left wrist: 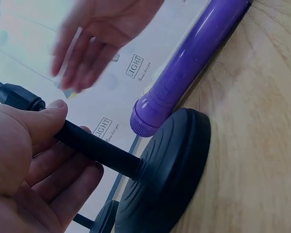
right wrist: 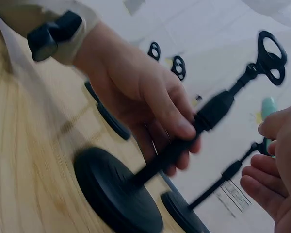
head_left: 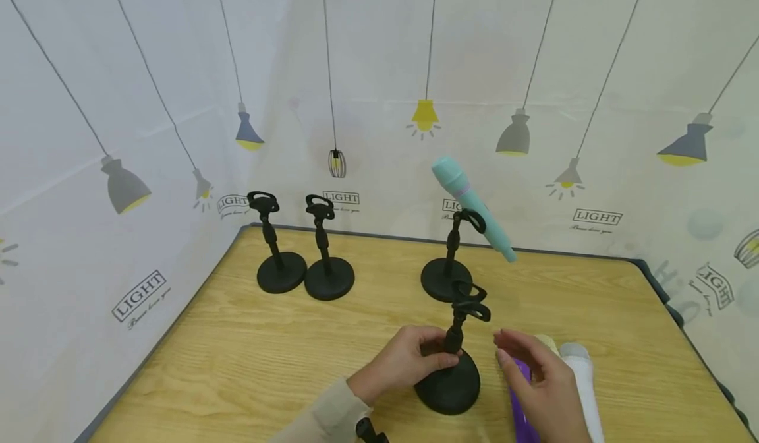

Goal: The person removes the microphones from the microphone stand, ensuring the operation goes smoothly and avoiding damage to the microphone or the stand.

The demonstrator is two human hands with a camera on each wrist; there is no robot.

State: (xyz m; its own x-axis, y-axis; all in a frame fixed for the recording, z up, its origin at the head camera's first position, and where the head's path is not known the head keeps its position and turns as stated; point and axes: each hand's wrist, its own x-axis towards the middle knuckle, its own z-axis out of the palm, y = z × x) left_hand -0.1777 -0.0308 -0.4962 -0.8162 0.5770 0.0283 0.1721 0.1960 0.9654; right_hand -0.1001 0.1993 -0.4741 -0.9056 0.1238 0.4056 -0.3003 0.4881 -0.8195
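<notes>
My left hand (head_left: 409, 362) grips the post of a black microphone stand (head_left: 449, 383) near the table's front edge; the thumb and fingers (left wrist: 48, 165) wrap the post above its round base (left wrist: 169, 170). That stand's clip (head_left: 471, 301) holds nothing. My right hand (head_left: 542, 377) hovers just right of the stand with relaxed fingers, holding nothing, above a purple microphone (head_left: 522, 403) lying on the table beside a white microphone (head_left: 584, 377). The purple microphone's end (left wrist: 150, 116) lies against the base. In the right wrist view the left hand (right wrist: 145, 102) holds the post (right wrist: 184, 141).
Farther back, a teal microphone (head_left: 472, 207) sits tilted in another black stand (head_left: 446, 275). Two empty black stands (head_left: 280, 268) (head_left: 328, 275) are at the back left. The wooden table (head_left: 237, 351) is enclosed by a lamp-patterned cloth backdrop (head_left: 148, 133).
</notes>
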